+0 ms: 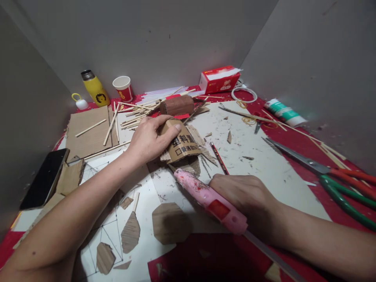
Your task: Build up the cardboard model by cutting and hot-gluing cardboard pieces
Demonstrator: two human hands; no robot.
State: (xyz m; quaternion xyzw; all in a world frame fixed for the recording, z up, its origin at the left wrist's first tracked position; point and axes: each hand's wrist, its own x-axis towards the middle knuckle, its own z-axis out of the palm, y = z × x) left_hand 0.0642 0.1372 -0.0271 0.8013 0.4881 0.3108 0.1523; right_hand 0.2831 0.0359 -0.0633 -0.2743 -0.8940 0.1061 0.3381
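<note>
Walls: three plain grey panels (164,35), closing in rear, left and right; small dark specks on rear panel.
Corners: rear panel joined to side panels at slanting seams, left and right.
Table: covered by red cloth (296,141), showing at right edge, near edge and far strip.
Work sheet: off-white board (264,164) laid over cloth, scarred with cuts and scraps.
Light: even, from above and front; soft shadows only; left panel darker than rear.
Windows: none in view.
Floor: not in view.
</note>
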